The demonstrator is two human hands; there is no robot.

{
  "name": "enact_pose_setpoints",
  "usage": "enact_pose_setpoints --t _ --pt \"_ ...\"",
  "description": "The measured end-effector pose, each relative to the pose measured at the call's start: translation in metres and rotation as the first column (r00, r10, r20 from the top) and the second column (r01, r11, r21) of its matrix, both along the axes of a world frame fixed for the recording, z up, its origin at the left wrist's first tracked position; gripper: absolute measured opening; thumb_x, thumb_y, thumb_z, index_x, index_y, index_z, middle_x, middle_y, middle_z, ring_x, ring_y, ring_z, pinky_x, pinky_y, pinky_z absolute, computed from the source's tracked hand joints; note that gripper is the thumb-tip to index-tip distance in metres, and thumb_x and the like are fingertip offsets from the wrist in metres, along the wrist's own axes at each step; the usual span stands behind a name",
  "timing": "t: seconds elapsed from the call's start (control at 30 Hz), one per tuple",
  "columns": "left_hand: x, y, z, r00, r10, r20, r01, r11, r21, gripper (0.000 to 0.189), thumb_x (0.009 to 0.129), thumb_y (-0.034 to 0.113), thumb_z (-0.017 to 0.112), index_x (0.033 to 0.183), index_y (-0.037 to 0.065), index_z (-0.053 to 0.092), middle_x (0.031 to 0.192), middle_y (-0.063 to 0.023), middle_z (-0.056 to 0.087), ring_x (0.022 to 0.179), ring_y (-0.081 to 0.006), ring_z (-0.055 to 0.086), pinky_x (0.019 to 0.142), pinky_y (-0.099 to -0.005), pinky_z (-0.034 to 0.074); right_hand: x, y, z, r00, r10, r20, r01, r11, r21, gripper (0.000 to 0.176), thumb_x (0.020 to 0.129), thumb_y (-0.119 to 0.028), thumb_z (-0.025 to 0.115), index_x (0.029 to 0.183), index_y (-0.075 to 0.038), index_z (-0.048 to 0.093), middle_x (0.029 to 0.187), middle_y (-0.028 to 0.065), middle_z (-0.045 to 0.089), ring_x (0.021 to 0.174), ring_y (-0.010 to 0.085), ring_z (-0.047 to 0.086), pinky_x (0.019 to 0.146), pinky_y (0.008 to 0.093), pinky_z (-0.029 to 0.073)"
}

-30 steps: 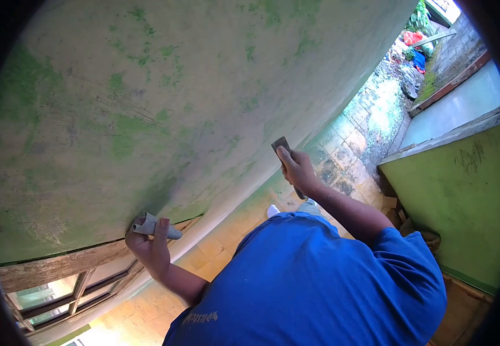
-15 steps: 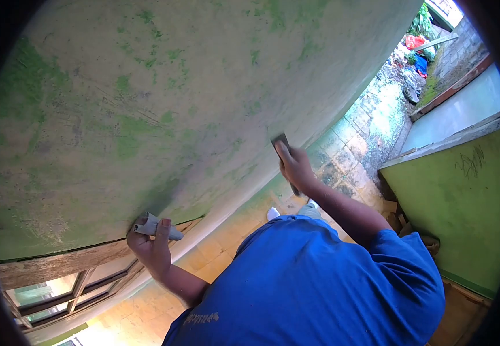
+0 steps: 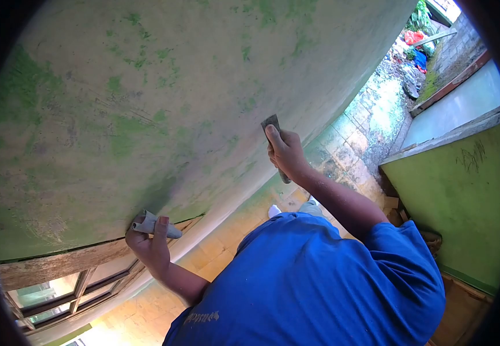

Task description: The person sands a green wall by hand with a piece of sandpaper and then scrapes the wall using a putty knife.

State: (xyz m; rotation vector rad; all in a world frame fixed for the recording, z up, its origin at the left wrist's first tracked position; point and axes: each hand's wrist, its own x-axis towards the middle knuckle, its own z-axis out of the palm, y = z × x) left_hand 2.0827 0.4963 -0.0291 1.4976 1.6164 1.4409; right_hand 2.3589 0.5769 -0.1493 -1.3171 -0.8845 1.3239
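Note:
My right hand [image 3: 288, 154] is closed round a scraper [image 3: 270, 121], its thumb lying along the flat blade. The blade's end is up by the wall [image 3: 204, 86], and the handle's end sticks out below my fist. Patches of green paint and scratches mark the wall's pale, scraped surface. Lower left, my left hand [image 3: 151, 247] grips a rolled grey sheet [image 3: 172, 231] between thumb and fingers. That hand is close to the wall's lower part, just over the wooden frame, with some of its fingers hidden behind the roll.
Below the wall at left is a wooden window frame [image 3: 59, 270] with panes. Yellowish floor tiles [image 3: 204, 259] run beneath me. On the right stands a green panel [image 3: 457, 202]. Rubble and rubbish [image 3: 414, 69] lie at the far upper right.
My right hand has moved up and slightly left along the wall with the scraper, and more of the blade shows. My left hand stays nearly in place with the rolled sheet.

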Motion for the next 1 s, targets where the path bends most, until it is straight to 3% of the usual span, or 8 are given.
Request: enact_pose_setpoints --t 0.03,0.23,0.37,0.47,0.63,0.77,0.9,1.0 --pt "0.0 0.001 0.0 1.0 -0.003 0.0 0.003 1.0 0.0 0.016 0.076 0.005 0.07 0.068 -0.001 0.057 0.062 -0.0046 0.058 0.055 -0.0096 0.052 0.057 -0.0232 0.041 0.0 0.0 0.003 0.994 -0.005 -0.109 0.006 1.0 0.007 0.048 0.093 -0.043 0.047 0.063 -0.006 0.045 0.046 -0.001 0.039 0.035 0.0079 0.036 0.035 0.0249 0.028" --pt "0.002 0.001 0.001 1.0 0.025 0.009 -0.026 1.0 0.012 0.017 0.076 0.006 0.07 0.068 0.0 0.057 0.06 -0.0046 0.058 0.053 -0.0097 0.051 0.056 -0.0237 0.042 0.013 -0.021 -0.035 0.999 -0.022 0.027 0.024 0.995 -0.101 0.05 0.09 -0.045 0.052 0.059 -0.006 0.048 0.048 -0.0008 0.043 0.039 0.0077 0.041 0.038 0.026 0.032" --pt "0.004 0.0 0.003 1.0 -0.009 0.017 0.009 1.0 0.003 0.016 0.076 0.006 0.07 0.069 -0.001 0.057 0.061 -0.0046 0.058 0.053 -0.01 0.052 0.056 -0.0239 0.043 0.008 -0.001 -0.024 1.0 -0.006 0.001 0.006 1.0 -0.013 0.05 0.09 -0.045 0.052 0.059 -0.006 0.048 0.048 -0.0007 0.043 0.039 0.0079 0.041 0.038 0.0258 0.032" --pt "-0.003 0.0 -0.004 1.0 0.006 0.02 -0.006 1.0 -0.021 0.017 0.076 0.006 0.07 0.068 -0.001 0.057 0.061 -0.0047 0.057 0.053 -0.0101 0.052 0.056 -0.0243 0.043 0.011 -0.01 -0.016 0.986 0.017 -0.165 -0.029 0.997 -0.069 0.051 0.09 -0.046 0.052 0.059 -0.006 0.048 0.048 -0.0007 0.043 0.039 0.008 0.042 0.038 0.0258 0.033" --pt "-0.001 0.002 -0.002 1.0 0.007 -0.018 -0.007 1.0 0.022 0.018 0.076 0.006 0.07 0.066 0.0 0.057 0.061 -0.0047 0.058 0.055 -0.0104 0.052 0.057 -0.025 0.042 0.015 -0.024 -0.038 0.998 0.021 0.063 -0.012 0.99 -0.138 0.045 0.093 -0.042 0.048 0.063 -0.008 0.044 0.047 -0.0026 0.037 0.036 0.0066 0.035 0.035 0.0245 0.027" --pt "-0.001 0.0 -0.004 1.0 0.003 -0.008 -0.003 1.0 0.003 0.018 0.075 0.007 0.071 0.066 0.0 0.057 0.063 -0.0044 0.058 0.057 -0.0106 0.053 0.058 -0.0254 0.043 0.007 0.006 -0.012 0.999 -0.005 -0.035 0.007 0.998 0.06 0.046 0.093 -0.043 0.049 0.063 -0.007 0.045 0.047 -0.002 0.038 0.036 0.007 0.036 0.035 0.0245 0.028" --pt "0.003 0.0 -0.001 0.999 0.032 0.032 -0.032 0.999 0.002 0.018 0.075 0.008 0.072 0.068 0.0 0.058 0.064 -0.0045 0.059 0.058 -0.0109 0.054 0.058 -0.0256 0.044 0.012 -0.011 -0.003 0.998 -0.014 -0.059 0.013 1.0 -0.009 0.047 0.092 -0.043 0.049 0.062 -0.007 0.044 0.046 -0.0018 0.038 0.035 0.0073 0.036 0.035 0.0248 0.028" --pt "-0.007 0.002 -0.008 1.0 0.012 -0.013 -0.012 1.0 0.021 0.017 0.076 0.009 0.072 0.071 0.0 0.059 0.064 -0.0049 0.059 0.058 -0.0112 0.054 0.059 -0.0256 0.045 0.017 -0.02 -0.024 0.995 -0.015 0.095 0.017 1.0 -0.023 0.051 0.091 -0.045 0.052 0.057 -0.006 0.048 0.047 -0.0005 0.043 0.039 0.0082 0.042 0.039 0.026 0.033"
